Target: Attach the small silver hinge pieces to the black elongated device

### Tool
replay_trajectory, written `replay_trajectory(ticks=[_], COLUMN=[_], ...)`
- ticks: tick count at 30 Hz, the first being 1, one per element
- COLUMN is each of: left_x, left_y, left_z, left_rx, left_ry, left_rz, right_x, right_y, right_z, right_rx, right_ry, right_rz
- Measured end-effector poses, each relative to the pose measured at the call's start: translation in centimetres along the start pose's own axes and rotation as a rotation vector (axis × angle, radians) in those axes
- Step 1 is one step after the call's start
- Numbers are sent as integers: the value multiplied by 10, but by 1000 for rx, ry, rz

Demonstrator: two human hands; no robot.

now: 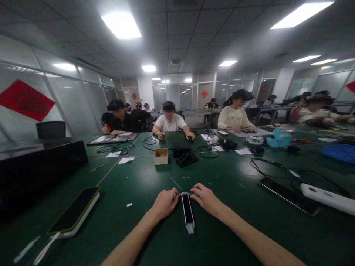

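A narrow white device with a black face (188, 213) lies lengthwise on the green table (133, 184) in front of me. My left hand (165, 202) is curled at the left of its far end, fingers pinched together. From the other side my right hand (205, 197) reaches in and pinches the same far end. Both sets of fingertips meet on a small metallic part at the device's tip; what exactly they grip is too small to make out.
A phone in a green-edged case (74, 213) lies at my left, a black phone (288, 195) and a white power strip (327, 197) at my right. A small cardboard box (161, 156), a black stand (185, 159) and cables sit further out. Several people work across the table.
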State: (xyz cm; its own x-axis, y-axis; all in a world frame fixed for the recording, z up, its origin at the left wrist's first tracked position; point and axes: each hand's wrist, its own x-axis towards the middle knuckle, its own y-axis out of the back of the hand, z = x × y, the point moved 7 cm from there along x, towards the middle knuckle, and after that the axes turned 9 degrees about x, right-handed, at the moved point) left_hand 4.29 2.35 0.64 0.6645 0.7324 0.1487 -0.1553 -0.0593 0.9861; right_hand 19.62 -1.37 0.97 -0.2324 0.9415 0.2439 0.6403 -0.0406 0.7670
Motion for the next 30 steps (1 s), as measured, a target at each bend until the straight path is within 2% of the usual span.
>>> replay_trajectory(ticks=[12,18,22,25,30], left_x=[0,-1,-2,-2,-1], left_y=[-1,5,5,5,5], left_z=[-1,1,0,-1,-1], left_rx=[-9,-2,-1,-8,-13], left_ry=[16,31,29,36,37], left_rz=[-17,-27,-12,-12,-4], right_x=[2,2,2,-1,-5], right_y=[-1,8,36,58,65], right_z=[-8,-9,13,39,70], right_rx=[30,-76,-187,-271,-309], right_ry=[16,32,23,-56,-180], right_rz=[-12,-26,88,141,36])
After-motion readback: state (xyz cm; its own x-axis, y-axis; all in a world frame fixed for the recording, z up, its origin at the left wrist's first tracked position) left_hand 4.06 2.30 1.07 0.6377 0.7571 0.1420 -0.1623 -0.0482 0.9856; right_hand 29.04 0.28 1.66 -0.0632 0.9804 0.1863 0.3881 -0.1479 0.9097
